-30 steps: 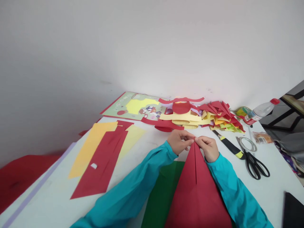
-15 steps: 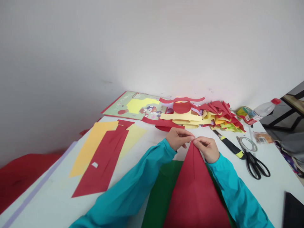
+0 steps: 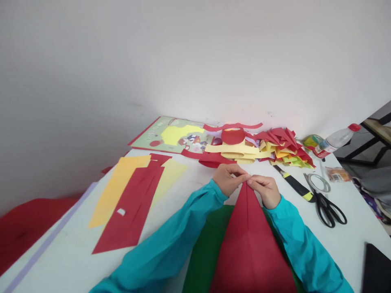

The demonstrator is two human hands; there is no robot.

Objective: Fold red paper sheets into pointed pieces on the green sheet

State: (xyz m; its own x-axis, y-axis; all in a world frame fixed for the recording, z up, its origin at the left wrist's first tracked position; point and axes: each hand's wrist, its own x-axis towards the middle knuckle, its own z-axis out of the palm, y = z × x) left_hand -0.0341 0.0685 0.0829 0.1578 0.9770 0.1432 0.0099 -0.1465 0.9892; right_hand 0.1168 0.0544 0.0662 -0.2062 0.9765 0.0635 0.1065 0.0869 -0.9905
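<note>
Stretching back to the wall, the bench (image 3: 61, 256) bears the folded red paper (image 3: 252, 260) toward its near edge, over a green sheet (image 3: 206, 244). By the far edge lies a printed board (image 3: 149, 138), its lettering too small to read. The left hand (image 3: 230, 179) and right hand (image 3: 266, 190) pinch the paper's tip between thumbs and fingers. Toward the far right corner sits a bottle (image 3: 337, 139), its red-and-white label illegible; nearer are scissors (image 3: 330, 208), a cutter (image 3: 295, 184) and a wrapped packet (image 3: 338, 175).

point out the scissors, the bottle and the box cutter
scissors (image 3: 326, 208): head view, black handles
bottle (image 3: 336, 139): head view, clear body below the red cap
box cutter (image 3: 295, 184): head view, black handle
</note>
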